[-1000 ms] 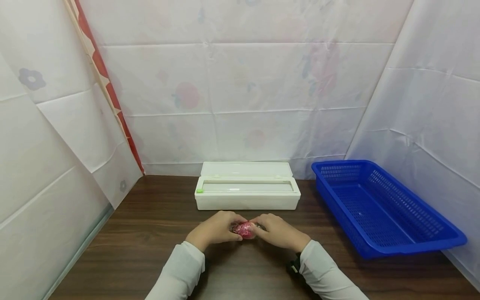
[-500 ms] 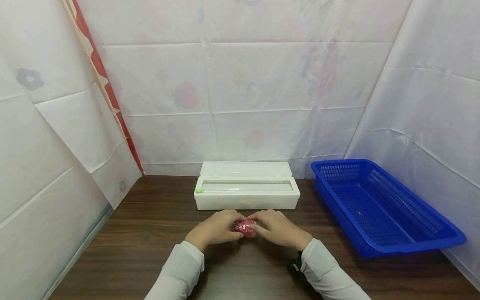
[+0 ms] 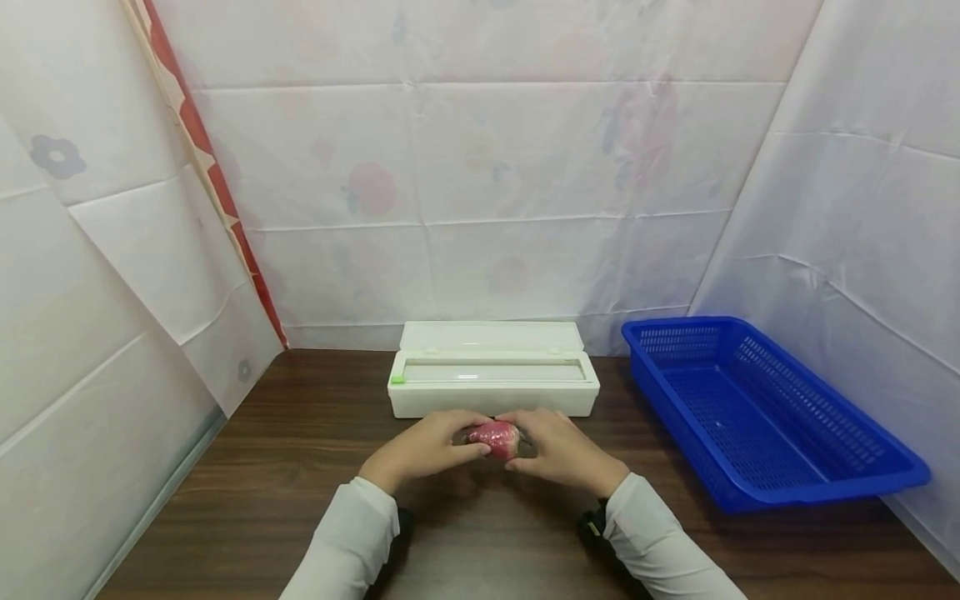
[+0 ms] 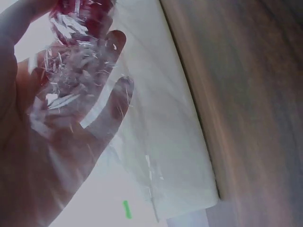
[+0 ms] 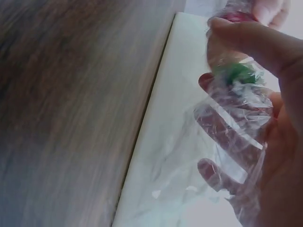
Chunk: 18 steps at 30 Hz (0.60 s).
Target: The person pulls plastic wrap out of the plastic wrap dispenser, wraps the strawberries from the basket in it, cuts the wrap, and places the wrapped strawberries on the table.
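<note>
A red, strawberry-like fruit (image 3: 495, 437) with a pale end is wrapped in clear cling film and held between both hands above the table. My left hand (image 3: 427, 450) grips its left end between thumb and fingers. From the other side, my right hand (image 3: 564, 452) holds the pale end with thumb and fingertips. Crumpled cling film (image 4: 78, 78) trails from the fruit across the left palm in the left wrist view. The right wrist view shows a green tip (image 5: 236, 73) under more film, which spreads over the right fingers.
Behind the hands stands a white cling film dispenser (image 3: 495, 402), its lid (image 3: 491, 336) raised and a green slider (image 3: 398, 379) at its left. To the right is a blue plastic basket (image 3: 675, 425). White sheeting (image 3: 465, 275) walls the brown wooden table (image 3: 300, 492).
Both hands have risen slightly with the fruit. More of the fruit shows, including its pale end, as the right thumb has shifted down and away from its front.
</note>
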Available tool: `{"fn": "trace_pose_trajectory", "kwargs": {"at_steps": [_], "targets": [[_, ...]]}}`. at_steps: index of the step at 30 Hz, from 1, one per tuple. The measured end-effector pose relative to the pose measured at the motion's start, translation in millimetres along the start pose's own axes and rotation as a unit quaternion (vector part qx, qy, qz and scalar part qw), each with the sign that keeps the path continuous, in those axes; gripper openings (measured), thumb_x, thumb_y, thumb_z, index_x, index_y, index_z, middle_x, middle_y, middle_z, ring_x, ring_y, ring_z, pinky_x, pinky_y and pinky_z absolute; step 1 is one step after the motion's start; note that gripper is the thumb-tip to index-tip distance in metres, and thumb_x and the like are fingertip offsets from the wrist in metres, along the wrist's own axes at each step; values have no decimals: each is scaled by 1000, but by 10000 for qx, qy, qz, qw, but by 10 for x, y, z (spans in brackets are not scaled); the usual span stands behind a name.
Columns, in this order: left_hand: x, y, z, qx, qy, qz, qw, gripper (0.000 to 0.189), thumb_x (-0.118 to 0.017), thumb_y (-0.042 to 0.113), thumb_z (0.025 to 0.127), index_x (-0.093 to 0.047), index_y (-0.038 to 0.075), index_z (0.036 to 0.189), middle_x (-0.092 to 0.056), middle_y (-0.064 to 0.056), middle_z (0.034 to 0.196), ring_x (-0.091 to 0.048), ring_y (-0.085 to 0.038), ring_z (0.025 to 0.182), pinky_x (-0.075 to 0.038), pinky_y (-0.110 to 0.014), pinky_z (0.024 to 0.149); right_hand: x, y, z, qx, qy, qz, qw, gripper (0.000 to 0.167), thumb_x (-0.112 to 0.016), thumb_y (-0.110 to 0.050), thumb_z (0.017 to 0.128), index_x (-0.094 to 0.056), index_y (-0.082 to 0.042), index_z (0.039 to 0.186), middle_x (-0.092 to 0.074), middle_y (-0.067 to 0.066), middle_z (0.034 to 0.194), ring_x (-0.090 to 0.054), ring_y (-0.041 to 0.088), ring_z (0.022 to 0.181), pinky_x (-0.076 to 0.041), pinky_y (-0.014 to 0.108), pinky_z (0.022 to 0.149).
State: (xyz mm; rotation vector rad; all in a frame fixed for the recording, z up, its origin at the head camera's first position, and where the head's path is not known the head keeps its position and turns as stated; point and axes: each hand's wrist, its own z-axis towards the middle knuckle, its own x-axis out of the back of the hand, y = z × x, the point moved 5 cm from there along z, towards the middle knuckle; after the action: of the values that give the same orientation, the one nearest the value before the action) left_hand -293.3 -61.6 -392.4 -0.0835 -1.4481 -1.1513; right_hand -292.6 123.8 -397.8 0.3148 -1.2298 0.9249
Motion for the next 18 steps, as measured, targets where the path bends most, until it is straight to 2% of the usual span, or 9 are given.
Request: {"fn": "trace_pose_trajectory", "kwargs": {"at_steps": [6,10,12,15,18], "targets": [[42,11,17,138,134,-171,9997,42,-56,43,103,-60,19,137,-67,8,116,-60,-6,93,-52,-34,87,41,-3,-1,-67,177,-122,9997,62,-84,-37,81,-60,-15,134,-68,-4,114,-61,13,102,-45,39,87],[65,22,18,197,211,-289,9992,41,-57,45,101,-57,26,138,-66,11,114,-61,-5,89,-53,-34,86,77,-14,-3,-177,148,-163,9996,59,-82,-38,82,-62,-15,133,-69,-5,110,-59,14,98,-45,38,86],[77,35,17,106,305,-214,9993,41,-61,43,100,-58,26,137,-66,11,118,-62,-6,96,-52,-36,90,80,-17,-6,-208,118,-224,9995,59,-82,-40,83,-63,-15,133,-69,-5,110,-59,14,97,-44,38,86],[103,87,16,-158,559,299,9979,44,-72,38,94,-61,23,134,-66,9,123,-61,-8,109,-50,-37,98,78,-19,-14,-250,102,-306,9992,59,-81,-43,83,-64,-15,132,-69,-6,110,-59,14,95,-43,39,88],[147,173,18,-447,930,1121,9883,51,-81,39,85,-65,22,129,-65,7,124,-58,-12,117,-45,-41,103,87,-22,-8,-300,121,-367,9988,58,-80,-46,83,-65,-15,130,-70,-7,108,-59,13,94,-43,39,89]]}}
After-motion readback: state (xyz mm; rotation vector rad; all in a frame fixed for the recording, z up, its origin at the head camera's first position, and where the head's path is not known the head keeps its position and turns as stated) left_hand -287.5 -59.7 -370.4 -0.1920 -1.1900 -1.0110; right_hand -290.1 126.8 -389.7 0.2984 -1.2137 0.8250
